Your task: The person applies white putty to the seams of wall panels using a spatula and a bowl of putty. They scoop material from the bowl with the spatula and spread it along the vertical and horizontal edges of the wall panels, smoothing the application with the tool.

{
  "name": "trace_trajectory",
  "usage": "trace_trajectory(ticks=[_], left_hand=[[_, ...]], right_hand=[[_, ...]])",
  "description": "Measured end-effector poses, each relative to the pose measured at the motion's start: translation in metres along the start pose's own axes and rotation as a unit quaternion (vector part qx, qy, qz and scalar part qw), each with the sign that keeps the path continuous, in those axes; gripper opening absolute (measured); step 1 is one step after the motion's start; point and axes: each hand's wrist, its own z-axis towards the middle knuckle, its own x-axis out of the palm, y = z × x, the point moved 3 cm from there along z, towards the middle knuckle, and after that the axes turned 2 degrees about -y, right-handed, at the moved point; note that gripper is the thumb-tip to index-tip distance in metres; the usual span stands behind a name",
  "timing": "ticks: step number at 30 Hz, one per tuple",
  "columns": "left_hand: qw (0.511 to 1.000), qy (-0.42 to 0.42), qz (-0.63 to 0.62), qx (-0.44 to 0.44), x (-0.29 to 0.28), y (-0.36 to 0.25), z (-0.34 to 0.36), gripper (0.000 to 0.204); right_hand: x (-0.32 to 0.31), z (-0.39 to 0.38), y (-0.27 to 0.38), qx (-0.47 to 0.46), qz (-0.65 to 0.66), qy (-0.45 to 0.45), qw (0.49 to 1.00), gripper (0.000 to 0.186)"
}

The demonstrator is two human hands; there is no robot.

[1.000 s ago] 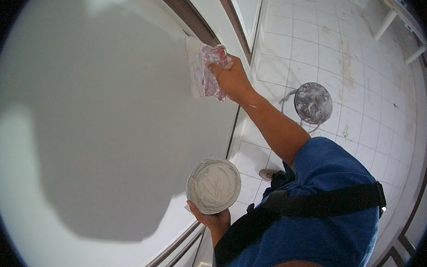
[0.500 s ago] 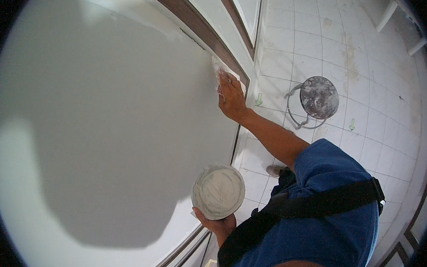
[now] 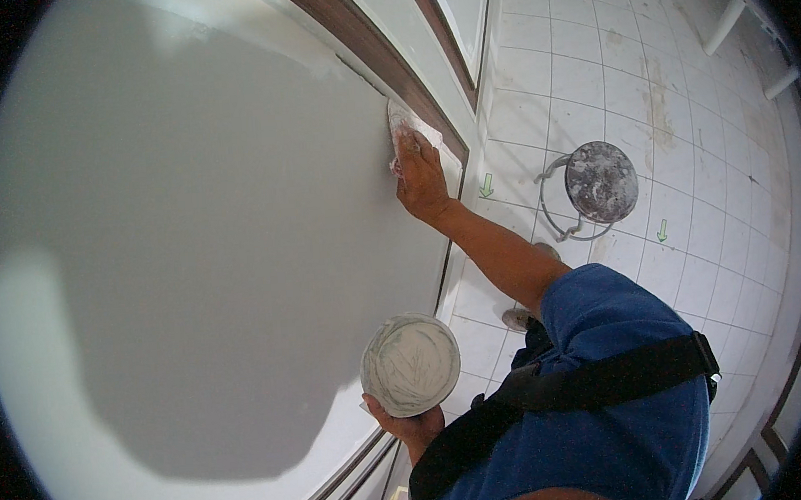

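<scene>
At the frame's upper centre, right hand (image 3: pixel 424 177) holds a white-smeared pink spreader (image 3: pixel 401 114), fingers extended over it, at the wall (image 3: pixel 234 223) beside brown trim (image 3: pixel 360 40). Lower centre: left hand (image 3: pixel 413 429) grips paste-streaked bowl (image 3: pixel 410 366) from below.

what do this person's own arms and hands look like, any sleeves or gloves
No glove shows on the left hand or the right hand. The right forearm is bare below a blue short sleeve, and no watch or cable shows on it. A wide black strap crosses the blue shirt. The left sleeve is hidden.
</scene>
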Motion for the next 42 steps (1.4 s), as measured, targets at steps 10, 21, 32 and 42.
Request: trace_trajectory(ticks=[10,21,32,42], left_hand=[[0.999,-0.019,0.030,-0.003,-0.001,-0.001,0.000,0.077],[1.000,-0.022,0.022,0.003,-0.007,-0.004,0.001,0.074],[1.000,-0.003,0.027,-0.001,0.005,-0.005,-0.002,0.077],[1.000,-0.006,0.002,-0.013,0.001,-0.003,0.002,0.073]], right_hand=[[0.011,-0.005,-0.003,0.005,-0.031,-0.005,0.999,0.068],[0.025,-0.042,-0.041,0.075,0.012,0.069,0.995,0.065],[-0.020,-0.095,0.006,0.109,0.257,0.087,0.956,0.059],[0.030,-0.098,-0.148,0.566,0.281,0.015,0.775,0.030]])
